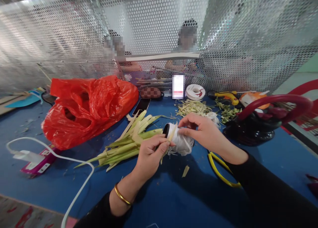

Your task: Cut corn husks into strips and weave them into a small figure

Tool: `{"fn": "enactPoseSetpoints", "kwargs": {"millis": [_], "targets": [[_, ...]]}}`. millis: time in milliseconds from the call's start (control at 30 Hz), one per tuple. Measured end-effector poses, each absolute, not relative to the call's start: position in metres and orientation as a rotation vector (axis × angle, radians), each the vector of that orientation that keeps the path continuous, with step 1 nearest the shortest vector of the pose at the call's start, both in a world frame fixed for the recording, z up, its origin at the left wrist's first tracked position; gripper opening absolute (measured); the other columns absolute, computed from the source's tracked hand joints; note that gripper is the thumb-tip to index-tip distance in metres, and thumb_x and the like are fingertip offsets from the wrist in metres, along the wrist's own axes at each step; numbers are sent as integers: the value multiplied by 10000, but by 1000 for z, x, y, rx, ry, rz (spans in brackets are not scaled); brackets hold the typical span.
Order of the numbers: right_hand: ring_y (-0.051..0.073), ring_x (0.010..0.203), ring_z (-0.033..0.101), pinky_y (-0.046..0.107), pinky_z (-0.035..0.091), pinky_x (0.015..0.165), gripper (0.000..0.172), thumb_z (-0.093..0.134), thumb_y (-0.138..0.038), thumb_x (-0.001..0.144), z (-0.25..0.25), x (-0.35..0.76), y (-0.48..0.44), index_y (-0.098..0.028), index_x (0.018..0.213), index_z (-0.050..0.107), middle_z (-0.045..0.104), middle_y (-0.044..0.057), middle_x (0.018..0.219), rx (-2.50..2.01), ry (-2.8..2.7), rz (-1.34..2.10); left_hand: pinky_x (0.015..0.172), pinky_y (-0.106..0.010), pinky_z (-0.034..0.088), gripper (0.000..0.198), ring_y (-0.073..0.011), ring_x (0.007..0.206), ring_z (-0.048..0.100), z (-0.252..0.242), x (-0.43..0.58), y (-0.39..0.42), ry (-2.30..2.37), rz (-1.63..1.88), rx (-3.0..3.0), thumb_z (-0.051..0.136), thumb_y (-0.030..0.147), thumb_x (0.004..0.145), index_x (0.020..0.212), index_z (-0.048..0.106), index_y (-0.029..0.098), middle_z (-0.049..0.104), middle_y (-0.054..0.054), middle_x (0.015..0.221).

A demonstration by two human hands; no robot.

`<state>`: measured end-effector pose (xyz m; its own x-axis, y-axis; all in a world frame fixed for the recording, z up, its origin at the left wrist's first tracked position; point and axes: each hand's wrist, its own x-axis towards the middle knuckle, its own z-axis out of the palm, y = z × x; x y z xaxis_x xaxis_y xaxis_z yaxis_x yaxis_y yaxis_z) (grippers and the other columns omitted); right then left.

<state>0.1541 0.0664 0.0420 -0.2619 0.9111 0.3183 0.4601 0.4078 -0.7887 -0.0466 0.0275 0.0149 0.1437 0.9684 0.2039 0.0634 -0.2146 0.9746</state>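
Observation:
My left hand (pixel 154 150), with a gold bangle on the wrist, pinches a narrow pale strip of husk (pixel 172 134) between thumb and fingers. The strip stands slanted in front of a spool of white thread (pixel 185 145) that lies on its side. My right hand (pixel 196 127) is closed in a pinch just above the spool, near the strip's upper end; what lies between its fingertips is too small to make out. Left of the spool is a pile of green-yellow husk leaves (pixel 124 150). A small husk scrap (pixel 185 171) lies in front of the spool.
A red plastic bag (pixel 89 105), a dark phone (pixel 142 106) and a lit phone (pixel 178 85) stand or lie behind. Husk shreds (pixel 192 108), a white reel (pixel 195 92), yellow-handled scissors (pixel 221 171) and a dark red-handled bag (pixel 250 130) are rightward. A white cable (pixel 84 185) crosses the left.

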Motion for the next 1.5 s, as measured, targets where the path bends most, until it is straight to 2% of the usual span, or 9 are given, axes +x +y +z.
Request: {"fn": "enactPoseSetpoints", "kwargs": {"millis": [167,367,500,633,833,1133,1267,1367,1500], "targets": [[125,580,461,257,373,535,175,632,-292,825,40,153,68,-197,693,569,525,-31,625,-1166,-1786,1021,920,-340,409,182,-218,801,580,14,-48,27,1068,1210,1550,648,259,837,760,813,247,651,-39,641],[96,545,493,248,398,523,225,682,-329,806,41,155,68,-194,710,530,647,2,747,-1001,-1328,1440,805,-331,445,158,-204,742,567,14,-49,28,1081,1222,1459,673,269,816,740,808,234,652,-47,701],[91,517,477,232,380,489,168,714,-288,784,41,157,69,-195,750,578,561,-42,625,-909,-1135,1540,838,-345,443,194,-225,799,592,14,-49,28,1075,1205,1579,634,265,842,744,800,247,665,-48,674],[88,515,487,224,420,498,181,720,-218,737,40,163,76,-200,903,652,547,-49,627,-910,-910,1529,812,-314,444,190,-203,810,586,9,-52,30,1081,1219,1492,640,292,847,746,797,256,675,-40,726],[84,496,431,219,397,480,193,673,-141,702,43,169,80,-187,889,662,493,-59,575,-861,-853,1422,747,-259,449,186,-163,813,581,-3,-55,35,1041,1268,1237,661,360,850,775,794,254,688,-34,878],[107,559,482,232,436,539,184,624,-141,775,49,165,77,-216,938,666,515,-48,608,-825,-875,1162,791,-274,443,174,-187,847,593,4,-50,39,1108,1206,1445,663,281,836,749,800,219,689,-53,785],[84,577,497,189,453,555,181,650,-119,755,50,171,80,-198,912,690,527,-50,621,-732,-826,1147,636,-248,425,197,-142,703,548,-6,-50,45,1119,1189,1351,668,332,827,778,795,188,663,-38,780],[71,607,525,167,466,569,156,671,-120,745,55,179,82,-172,888,709,564,-42,651,-671,-777,1110,600,-220,425,166,-119,682,545,-11,-49,49,1083,1233,1158,694,309,800,756,786,179,675,-34,798],[52,616,555,161,469,567,145,666,-128,763,62,191,85,-186,881,727,655,-30,777,-683,-735,1031,506,-191,418,115,-90,561,512,-10,-50,51,1027,1258,863,733,259,760,726,766,154,644,-16,664]]}}
